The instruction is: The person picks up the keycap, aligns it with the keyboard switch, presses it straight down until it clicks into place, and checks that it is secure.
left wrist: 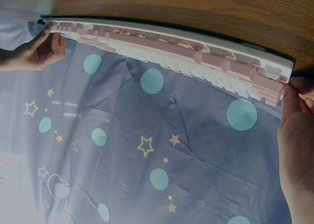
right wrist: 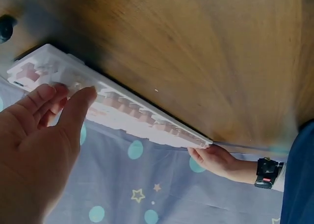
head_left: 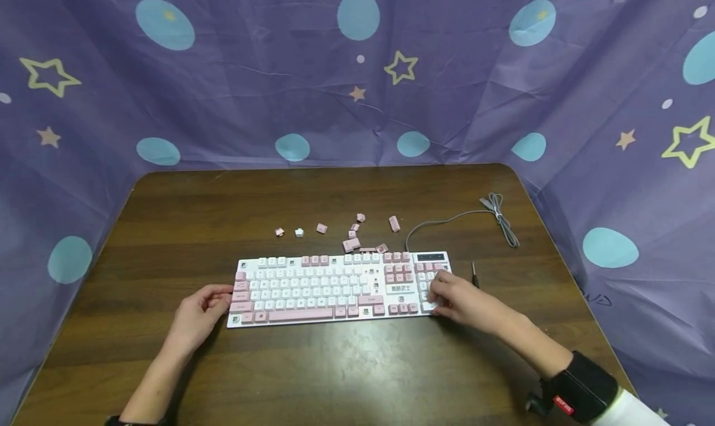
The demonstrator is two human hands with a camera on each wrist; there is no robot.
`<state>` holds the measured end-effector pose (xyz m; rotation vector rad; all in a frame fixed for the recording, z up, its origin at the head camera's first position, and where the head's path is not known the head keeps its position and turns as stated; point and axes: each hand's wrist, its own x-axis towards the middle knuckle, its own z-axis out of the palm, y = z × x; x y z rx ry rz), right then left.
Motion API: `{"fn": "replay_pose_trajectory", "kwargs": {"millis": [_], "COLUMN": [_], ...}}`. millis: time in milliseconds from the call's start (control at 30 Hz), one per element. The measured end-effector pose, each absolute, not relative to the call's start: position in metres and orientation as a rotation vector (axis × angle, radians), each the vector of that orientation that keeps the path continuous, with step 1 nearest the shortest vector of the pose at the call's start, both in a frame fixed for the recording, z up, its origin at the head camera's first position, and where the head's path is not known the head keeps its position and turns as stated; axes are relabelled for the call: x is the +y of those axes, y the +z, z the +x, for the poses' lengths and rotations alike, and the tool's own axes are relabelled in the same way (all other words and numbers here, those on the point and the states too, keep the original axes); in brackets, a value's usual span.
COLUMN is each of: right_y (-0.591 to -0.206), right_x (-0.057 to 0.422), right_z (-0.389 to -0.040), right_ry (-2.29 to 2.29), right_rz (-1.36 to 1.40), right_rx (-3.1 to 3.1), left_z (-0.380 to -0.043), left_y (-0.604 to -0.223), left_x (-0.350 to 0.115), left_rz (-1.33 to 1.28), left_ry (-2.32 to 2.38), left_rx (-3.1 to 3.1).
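Note:
A white and pink keyboard (head_left: pixel 313 289) lies flat on the table, with several key positions bare of caps. At its left edge my left hand (head_left: pixel 200 314) grips the end of the case between thumb and curled fingers; the left wrist view shows that thumb (left wrist: pixel 291 104) against the corner. Over the number pad, my right hand (head_left: pixel 460 299) has thumb and fingertips around a white keycap (right wrist: pixel 76 87), mostly hidden by the fingers. Loose pink keycaps (head_left: pixel 351 245) and one white keycap (head_left: pixel 299 233) are scattered behind the keyboard.
A grey cable (head_left: pixel 447 220) runs from the keyboard's back to a tied bundle (head_left: pixel 501 220) at the right. Beside the right hand lies a thin tool with a dark handle (head_left: pixel 475 280), partly hidden. A purple patterned cloth (head_left: pixel 251 103) hangs behind the wooden table (head_left: pixel 313 376).

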<state>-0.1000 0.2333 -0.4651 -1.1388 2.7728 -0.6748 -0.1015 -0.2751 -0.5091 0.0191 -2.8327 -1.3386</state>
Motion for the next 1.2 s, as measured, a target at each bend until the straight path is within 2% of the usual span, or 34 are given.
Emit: {"fn": "replay_pose_trajectory", "kwargs": {"millis": [267, 700, 1200], "right_y": [-0.467, -0.442, -0.449], "right_x": [0.227, 0.194, 0.203], "right_z": [-0.097, -0.103, -0.106], "right_ry": [-0.587, -0.251, -0.388], "right_rz": [-1.017, -0.813, -0.840], "right_rx": [2.794, 2.757, 2.708], "left_z": [-0.103, -0.103, -0.104], "left_y": [-0.511, -0.509, -0.507], "left_x": [-0.274, -0.275, -0.277], "left_rz": [0.012, 0.023, 0.003], "left_ry": [-1.335, -1.338, -1.307], "left_rx": [-2.846, -2.846, -2.854]}}
